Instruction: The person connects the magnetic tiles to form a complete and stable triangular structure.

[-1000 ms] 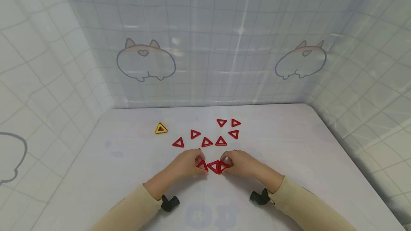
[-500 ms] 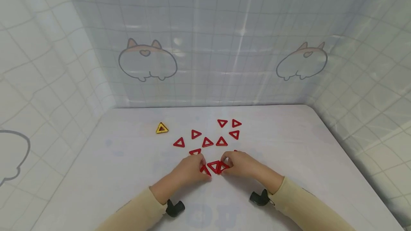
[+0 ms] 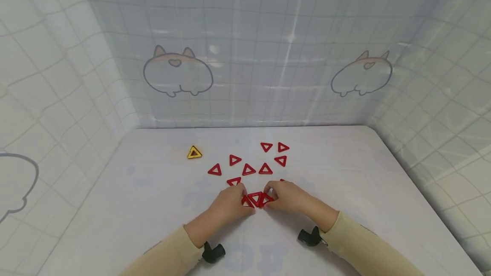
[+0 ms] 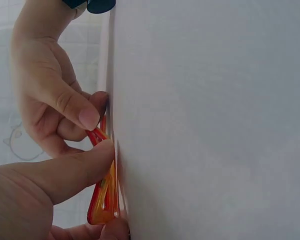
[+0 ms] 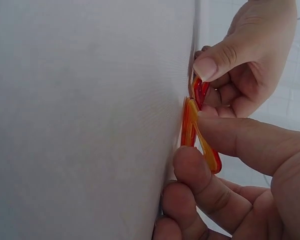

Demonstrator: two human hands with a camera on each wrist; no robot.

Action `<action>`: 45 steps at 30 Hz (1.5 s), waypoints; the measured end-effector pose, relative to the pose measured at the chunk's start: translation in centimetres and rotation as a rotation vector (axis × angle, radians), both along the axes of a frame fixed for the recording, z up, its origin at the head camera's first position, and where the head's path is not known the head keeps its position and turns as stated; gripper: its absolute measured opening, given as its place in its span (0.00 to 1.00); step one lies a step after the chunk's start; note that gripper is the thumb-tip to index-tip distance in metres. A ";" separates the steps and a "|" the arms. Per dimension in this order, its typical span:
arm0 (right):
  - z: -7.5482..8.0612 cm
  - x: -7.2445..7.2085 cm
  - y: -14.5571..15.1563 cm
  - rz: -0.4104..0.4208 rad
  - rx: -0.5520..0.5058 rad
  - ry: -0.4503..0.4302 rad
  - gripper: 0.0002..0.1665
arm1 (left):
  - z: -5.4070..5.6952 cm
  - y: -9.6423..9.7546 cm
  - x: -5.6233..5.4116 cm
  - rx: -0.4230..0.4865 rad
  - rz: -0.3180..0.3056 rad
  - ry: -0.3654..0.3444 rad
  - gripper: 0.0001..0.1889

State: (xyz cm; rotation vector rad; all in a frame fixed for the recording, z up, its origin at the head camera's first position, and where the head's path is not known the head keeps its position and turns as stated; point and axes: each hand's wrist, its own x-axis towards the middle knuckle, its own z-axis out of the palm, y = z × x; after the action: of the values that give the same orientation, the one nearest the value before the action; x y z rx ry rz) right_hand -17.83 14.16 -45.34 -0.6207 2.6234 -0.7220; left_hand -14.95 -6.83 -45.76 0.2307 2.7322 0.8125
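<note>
Close to the table's front, my left hand (image 3: 232,202) pinches a red triangular frame tile (image 3: 247,202) between thumb and fingers. My right hand (image 3: 287,195) holds another red triangle tile (image 3: 266,199) on the other side. Between them lies a middle red triangle tile (image 3: 255,198), point toward me, with the held tiles against its sides. In the left wrist view, the thumb of the left hand (image 4: 55,175) presses a tilted orange-red tile (image 4: 102,200). In the right wrist view, fingers of the right hand (image 5: 240,185) grip a tilted tile (image 5: 208,150).
Behind the hands, several loose red triangle tiles (image 3: 248,169) lie scattered on the white table (image 3: 345,165). One (image 3: 234,181) is partly covered by the left hand. A yellow triangle piece (image 3: 194,152) sits farther back left. Tile-patterned curtains (image 3: 249,54) enclose the table.
My left hand has moved right and slightly toward me, bringing its triangle tile up against the middle one and uncovering part of a tile behind it. My right hand stays in place.
</note>
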 end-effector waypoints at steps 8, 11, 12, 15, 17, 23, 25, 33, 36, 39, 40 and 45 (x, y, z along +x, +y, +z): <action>-0.1 0.2 -0.1 0.011 -0.014 0.006 0.20 | -0.2 0.1 0.2 -0.003 0.020 -0.005 0.27; 0.1 0.3 -0.2 0.011 -0.020 0.001 0.21 | 0.0 -0.1 0.5 -0.001 0.028 -0.013 0.29; 0.1 0.3 -0.2 0.010 -0.021 0.001 0.21 | 0.2 -0.2 0.5 0.002 0.027 -0.014 0.30; 0.1 0.4 -0.2 0.007 -0.022 0.004 0.22 | 0.4 -0.6 0.7 0.015 0.028 -0.019 0.28; 0.1 0.3 -0.1 0.009 -0.024 0.013 0.21 | 0.4 -0.8 0.7 0.025 0.028 -0.015 0.26; 0.1 0.2 0.1 0.024 -0.075 0.061 0.13 | 0.4 -1.1 0.7 0.054 0.011 0.041 0.19; 0.2 0.2 0.1 0.024 -0.097 0.067 0.11 | 0.4 -1.2 0.6 0.065 0.001 0.069 0.17; 0.2 -0.1 0.1 0.038 -0.162 0.094 0.07 | 0.1 -1.3 0.1 0.132 -0.029 0.159 0.12; 0.2 -0.3 0.2 0.050 -0.176 0.104 0.06 | -0.1 -1.2 -0.3 0.142 -0.030 0.187 0.11; 0.2 -0.5 0.2 0.061 -0.192 0.111 0.06 | -0.2 -1.1 -0.8 0.141 -0.036 0.211 0.10; 0.2 -0.5 0.2 0.063 -0.196 0.114 0.06 | -0.2 -1.0 -0.9 0.138 -0.039 0.215 0.09; 0.3 -0.8 0.1 0.076 -0.208 0.123 0.06 | -0.3 -0.8 -1.5 0.144 -0.051 0.194 0.10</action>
State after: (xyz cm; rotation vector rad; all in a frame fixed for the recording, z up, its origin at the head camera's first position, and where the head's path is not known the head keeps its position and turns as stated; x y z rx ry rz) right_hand -18.59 14.28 -45.06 -0.8435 2.6386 -0.9697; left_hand -16.42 -7.62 -46.11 0.4285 2.8335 1.0226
